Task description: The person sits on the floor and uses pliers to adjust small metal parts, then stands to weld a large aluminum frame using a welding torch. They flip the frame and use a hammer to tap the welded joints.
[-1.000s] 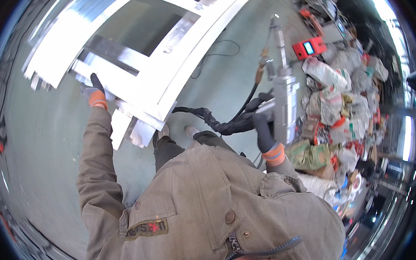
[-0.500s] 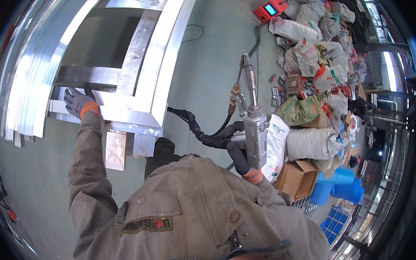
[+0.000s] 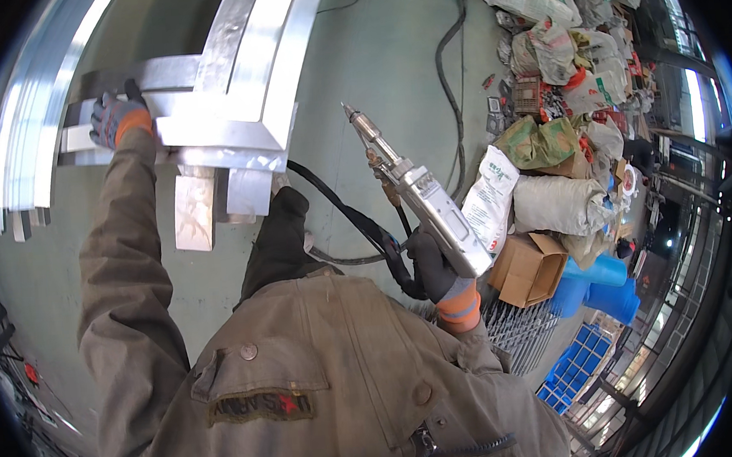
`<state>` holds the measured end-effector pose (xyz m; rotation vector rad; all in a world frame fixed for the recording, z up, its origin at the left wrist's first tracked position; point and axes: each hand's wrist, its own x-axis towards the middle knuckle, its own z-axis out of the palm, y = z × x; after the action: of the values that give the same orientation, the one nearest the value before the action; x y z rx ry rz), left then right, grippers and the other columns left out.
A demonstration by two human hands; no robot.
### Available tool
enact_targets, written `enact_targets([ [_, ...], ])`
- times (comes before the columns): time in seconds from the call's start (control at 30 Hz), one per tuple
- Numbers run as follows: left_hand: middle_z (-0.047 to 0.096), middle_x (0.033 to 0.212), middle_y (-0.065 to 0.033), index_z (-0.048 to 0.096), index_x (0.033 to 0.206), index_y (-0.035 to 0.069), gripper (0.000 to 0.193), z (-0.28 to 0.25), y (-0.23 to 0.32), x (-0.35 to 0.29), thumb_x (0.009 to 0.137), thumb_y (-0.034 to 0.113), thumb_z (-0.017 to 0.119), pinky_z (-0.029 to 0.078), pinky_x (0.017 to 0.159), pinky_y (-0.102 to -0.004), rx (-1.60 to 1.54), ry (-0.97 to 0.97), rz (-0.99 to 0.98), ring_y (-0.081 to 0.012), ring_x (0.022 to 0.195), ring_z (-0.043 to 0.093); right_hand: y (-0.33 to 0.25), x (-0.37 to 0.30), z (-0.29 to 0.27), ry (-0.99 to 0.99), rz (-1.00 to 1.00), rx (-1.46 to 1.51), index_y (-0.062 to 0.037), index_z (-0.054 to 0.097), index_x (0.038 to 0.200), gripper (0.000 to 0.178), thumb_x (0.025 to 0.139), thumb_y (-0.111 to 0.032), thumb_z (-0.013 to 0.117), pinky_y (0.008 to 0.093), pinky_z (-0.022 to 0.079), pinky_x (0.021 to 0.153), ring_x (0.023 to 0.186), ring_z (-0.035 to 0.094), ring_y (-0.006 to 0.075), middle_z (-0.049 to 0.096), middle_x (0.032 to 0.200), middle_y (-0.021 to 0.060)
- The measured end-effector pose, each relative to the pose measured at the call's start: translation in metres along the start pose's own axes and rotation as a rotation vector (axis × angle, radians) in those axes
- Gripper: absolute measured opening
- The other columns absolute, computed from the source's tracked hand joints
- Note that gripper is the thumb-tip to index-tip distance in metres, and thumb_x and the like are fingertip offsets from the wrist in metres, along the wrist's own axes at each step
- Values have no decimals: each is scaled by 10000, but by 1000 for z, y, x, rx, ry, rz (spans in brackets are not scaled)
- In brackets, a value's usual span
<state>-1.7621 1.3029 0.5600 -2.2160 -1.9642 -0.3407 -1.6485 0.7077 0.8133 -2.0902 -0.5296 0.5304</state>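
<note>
My left hand, in a grey glove with an orange cuff, rests on the lower rail of a shiny metal frame, thumb spread from the fingers. My right hand, gloved in dark grey and orange, is closed around the grip of a silver handheld welding gun. The gun slants up and to the left; its pointed nozzle is over the floor, apart from the frame's right side. A thick black cable runs from beside my right hand toward the frame's underside.
Long metal profiles lie at the far left. Short metal blocks jut from under the frame's near edge. Sacks, a cardboard box and blue containers crowd the right side. A dark hose trails along the floor.
The welding gun has swung from upright to slanting, its nozzle now nearer the frame. My left hand stays on the rail. The whole view has shifted, with the frame higher in it.
</note>
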Motion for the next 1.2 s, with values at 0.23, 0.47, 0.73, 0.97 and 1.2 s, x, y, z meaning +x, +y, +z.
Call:
enact_targets([
  [0.23, 565, 1654, -81, 615, 1579, 250, 728, 9, 0, 2, 1033, 728, 559, 267, 1324, -608, -40, -77, -34, -343, 1595, 444, -1, 16, 79, -150, -131, -190, -12, 755, 1281, 316, 994, -124, 826, 367, 594, 709, 774, 772, 281, 796, 983, 144],
  [0.47, 507, 1693, -32, 522, 1650, 312, 850, 2, -4, 1, 889, 466, 866, 267, 1324, -611, -35, -166, -18, -319, 1608, 421, -15, 32, 114, -148, -22, -163, -8, 760, 1259, 288, 1001, -120, 825, 362, 588, 702, 766, 767, 248, 804, 955, 132],
  [0.73, 526, 1669, -26, 522, 1631, 311, 771, -21, 4, -9, 932, 475, 801, 259, 1325, -615, 50, -201, 19, -315, 1578, 461, -25, 60, 125, -173, 133, -161, 15, 778, 1274, 306, 1037, -177, 800, 302, 562, 711, 805, 706, 110, 790, 945, 49],
  [0.97, 590, 1619, -123, 631, 1536, 163, 618, -40, 13, -14, 1043, 534, 661, 255, 1337, -606, -152, -87, -21, -363, 1542, 494, -16, 70, 129, -193, 119, -165, 20, 792, 1286, 320, 1043, -188, 799, 320, 595, 773, 859, 755, 150, 823, 995, 97],
  [1.2, 630, 1585, -152, 687, 1483, 101, 608, -42, 15, -16, 1088, 557, 605, 256, 1341, -597, -186, -85, -46, -369, 1521, 517, -13, 73, 124, -232, 181, -155, 18, 792, 1288, 322, 1034, -179, 808, 323, 595, 771, 855, 763, 156, 831, 1003, 103],
])
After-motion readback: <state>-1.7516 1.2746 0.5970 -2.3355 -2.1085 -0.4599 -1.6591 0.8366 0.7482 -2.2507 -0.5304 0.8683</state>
